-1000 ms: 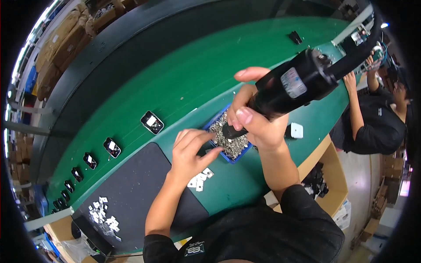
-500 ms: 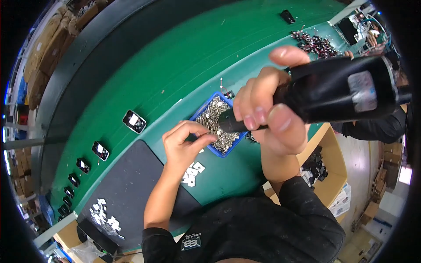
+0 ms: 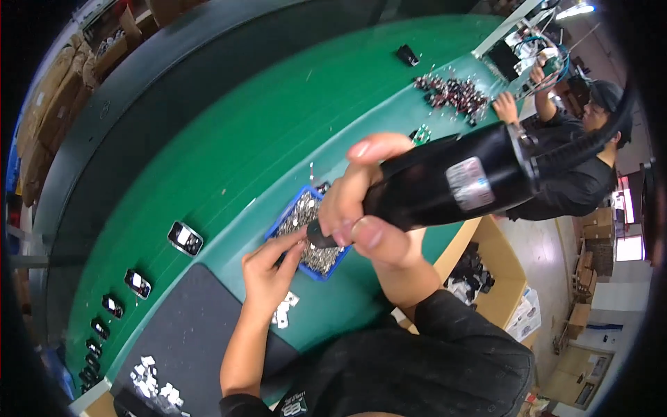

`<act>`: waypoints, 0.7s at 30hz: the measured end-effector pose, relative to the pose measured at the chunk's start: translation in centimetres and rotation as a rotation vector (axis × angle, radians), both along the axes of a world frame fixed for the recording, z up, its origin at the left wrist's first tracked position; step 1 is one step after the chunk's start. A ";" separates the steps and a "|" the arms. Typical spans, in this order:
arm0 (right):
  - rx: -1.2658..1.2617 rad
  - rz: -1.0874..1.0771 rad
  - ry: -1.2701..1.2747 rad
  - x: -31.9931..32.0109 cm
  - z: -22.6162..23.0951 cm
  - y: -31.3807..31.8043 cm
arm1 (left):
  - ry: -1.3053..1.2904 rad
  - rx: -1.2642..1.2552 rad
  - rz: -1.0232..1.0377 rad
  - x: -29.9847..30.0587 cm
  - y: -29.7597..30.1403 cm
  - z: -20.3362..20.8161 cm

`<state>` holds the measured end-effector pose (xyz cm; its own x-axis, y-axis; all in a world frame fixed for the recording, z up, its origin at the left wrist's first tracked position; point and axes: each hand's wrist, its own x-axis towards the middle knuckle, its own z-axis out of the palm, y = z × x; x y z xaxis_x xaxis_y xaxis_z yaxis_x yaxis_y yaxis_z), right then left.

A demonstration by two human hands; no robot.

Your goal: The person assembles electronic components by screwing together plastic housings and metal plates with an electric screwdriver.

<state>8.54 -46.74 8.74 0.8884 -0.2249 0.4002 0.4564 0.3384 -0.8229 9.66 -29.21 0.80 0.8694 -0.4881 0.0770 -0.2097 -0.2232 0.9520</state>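
Note:
My right hand [image 3: 385,240] grips a black corded electric screwdriver [image 3: 424,184], its thick body pointing to the right and its narrow end to the left. Close to that narrow end is my left hand [image 3: 267,278], with thumb and forefinger drawn together at the tip. Whatever sits between those fingertips is too small to make out. Beneath both hands lies a blue tray [image 3: 284,211] full of small silvery metal parts [image 3: 323,258], partly covered by my fingers and the tool. Small white square pieces [image 3: 283,313] lie beside my left forearm.
A black mat [image 3: 201,326] at the left carries more white pieces [image 3: 149,379]. Handheld devices [image 3: 185,238] stand in a row along the green belt. Farther right are a heap of dark parts [image 3: 455,96], an open cardboard box [image 3: 504,288] and a co-worker [image 3: 570,160].
The screwdriver's narrow end and my left fingertips have come together. The view has shifted, bringing more of the co-worker into sight at the right.

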 end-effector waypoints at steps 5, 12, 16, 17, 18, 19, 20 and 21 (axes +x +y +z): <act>0.047 0.026 0.040 -0.5 1.4 -0.1 | -0.038 0.014 -0.011 -0.6 -0.6 -0.3; 0.093 0.061 0.028 -1.0 0.8 -0.5 | 0.006 -0.136 0.020 -1.0 -1.0 -1.4; 0.093 0.088 0.040 -1.1 1.2 -0.3 | 0.117 -0.192 0.101 -1.7 -0.3 -2.4; 0.044 0.085 0.001 -1.0 1.0 -0.2 | 0.064 -0.215 0.096 -1.9 -0.1 -2.7; -0.023 0.082 0.009 -1.2 0.8 -0.3 | 0.069 -0.218 0.080 -2.1 -0.2 -2.9; -0.023 0.101 0.020 -1.0 0.7 -0.2 | 0.097 -0.185 0.108 -2.3 0.2 -2.9; -0.018 0.125 0.032 -0.8 0.5 0.0 | 0.127 -0.148 0.142 -2.4 0.6 -2.8; 0.007 0.111 0.022 -0.4 0.3 0.2 | 0.135 -0.132 0.153 -2.3 0.8 -2.8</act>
<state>8.10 -46.49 9.00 0.9165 -0.1269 0.3793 0.3977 0.3917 -0.8297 7.38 -28.39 -1.96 0.9393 -0.3429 0.0096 -0.0518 -0.1142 0.9921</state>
